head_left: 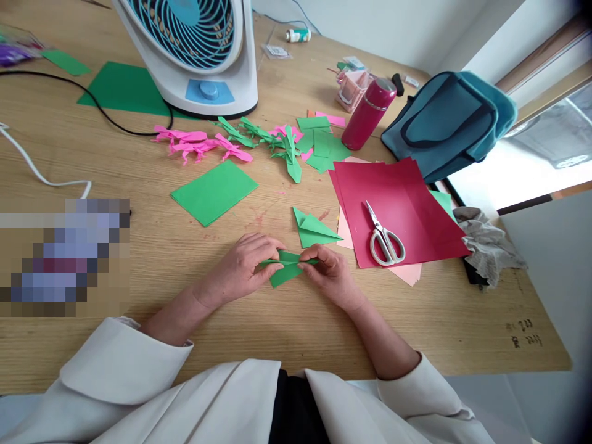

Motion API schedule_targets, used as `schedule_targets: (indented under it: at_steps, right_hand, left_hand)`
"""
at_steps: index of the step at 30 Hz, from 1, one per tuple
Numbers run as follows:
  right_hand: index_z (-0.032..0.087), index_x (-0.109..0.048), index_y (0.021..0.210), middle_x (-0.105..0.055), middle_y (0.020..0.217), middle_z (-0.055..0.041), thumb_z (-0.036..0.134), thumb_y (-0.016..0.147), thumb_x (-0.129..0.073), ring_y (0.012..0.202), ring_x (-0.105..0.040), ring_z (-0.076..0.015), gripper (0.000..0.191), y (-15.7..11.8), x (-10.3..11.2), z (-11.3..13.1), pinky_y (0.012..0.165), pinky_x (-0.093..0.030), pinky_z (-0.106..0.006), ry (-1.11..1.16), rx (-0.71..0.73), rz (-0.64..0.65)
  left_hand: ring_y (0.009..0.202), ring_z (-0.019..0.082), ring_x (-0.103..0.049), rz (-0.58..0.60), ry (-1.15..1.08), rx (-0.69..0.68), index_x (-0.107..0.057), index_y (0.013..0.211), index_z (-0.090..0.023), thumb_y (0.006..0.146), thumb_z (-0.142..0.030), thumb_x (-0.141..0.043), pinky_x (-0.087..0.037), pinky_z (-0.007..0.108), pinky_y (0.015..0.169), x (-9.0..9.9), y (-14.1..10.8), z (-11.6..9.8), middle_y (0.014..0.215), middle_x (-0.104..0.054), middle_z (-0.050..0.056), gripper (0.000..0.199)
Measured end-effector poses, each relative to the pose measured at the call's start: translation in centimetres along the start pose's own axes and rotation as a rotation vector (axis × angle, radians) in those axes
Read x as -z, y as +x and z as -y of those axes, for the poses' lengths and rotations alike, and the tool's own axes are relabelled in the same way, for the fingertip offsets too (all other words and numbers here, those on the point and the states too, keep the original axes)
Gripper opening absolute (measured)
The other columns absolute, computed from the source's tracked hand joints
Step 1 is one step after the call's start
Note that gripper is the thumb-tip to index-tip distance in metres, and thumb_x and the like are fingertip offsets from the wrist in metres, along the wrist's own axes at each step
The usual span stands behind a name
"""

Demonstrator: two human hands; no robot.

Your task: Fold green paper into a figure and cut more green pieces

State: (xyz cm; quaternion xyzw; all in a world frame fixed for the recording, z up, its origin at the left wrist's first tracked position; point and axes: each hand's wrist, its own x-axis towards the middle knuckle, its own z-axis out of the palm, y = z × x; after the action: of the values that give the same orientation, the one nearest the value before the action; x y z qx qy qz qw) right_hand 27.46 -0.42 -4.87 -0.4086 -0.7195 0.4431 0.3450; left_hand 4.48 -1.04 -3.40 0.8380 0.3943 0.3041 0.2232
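Observation:
A small folded green paper (285, 275) is held between both hands near the table's front middle. My left hand (252, 262) pinches its left end between thumb and fingers. At its right end, my right hand (330, 274) grips the paper with thumb and bent fingers. Just behind the hands lies another folded green piece (315, 229) with pointed ends. A flat green sheet (215, 192) rests farther back on the left. Pink folded figures (194, 143) and green folded figures (291, 154) lie in a row behind it.
White-handled scissors (386, 240) lie on red sheets (416, 216) at the right. Beyond are a red bottle (369, 114), a teal bag (448, 123) and a pink holder (352, 91). A fan (208, 61) stands at the back of the wooden table (231, 333), with cables on the left.

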Motion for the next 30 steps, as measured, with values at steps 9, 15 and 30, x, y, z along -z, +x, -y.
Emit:
schedule_targets:
  at_steps: [9,15,30]
  right_hand:
    - [0.022,-0.060,0.085,-0.065,0.082,-0.0024,0.036,0.087,-0.068,0.076,-0.059,-0.0164,0.016,0.2,0.5,0.2,0.069,-0.048,-0.029,0.084,-0.041,-0.016]
    - [0.022,-0.061,0.084,-0.068,0.086,-0.0029,0.033,0.087,-0.069,0.081,-0.062,-0.0168,0.014,0.3,1.1,0.2,0.075,-0.050,-0.031,0.120,-0.020,0.073]
    - [0.019,-0.063,0.096,-0.067,0.086,-0.0029,0.049,0.089,-0.064,0.064,-0.064,-0.0131,0.031,0.8,2.6,0.7,0.060,-0.051,-0.027,0.269,-0.263,0.164]
  left_hand:
    - [0.094,0.019,-0.065,-0.017,-0.026,0.016,-0.060,0.080,-0.021,0.094,-0.022,-0.054,-0.045,0.037,0.088,-0.4,-0.1,0.1,0.101,-0.073,0.004,0.016]
    - [0.084,0.019,-0.061,-0.009,0.068,0.020,-0.062,0.080,-0.021,0.093,-0.026,-0.056,-0.042,0.036,0.081,0.1,-0.1,0.5,0.090,-0.073,0.002,0.016]
    - [0.088,0.020,-0.060,-0.045,0.216,-0.072,-0.069,0.084,-0.026,0.090,-0.027,-0.062,-0.036,0.043,0.087,1.3,-0.2,0.5,0.092,-0.076,-0.001,0.009]
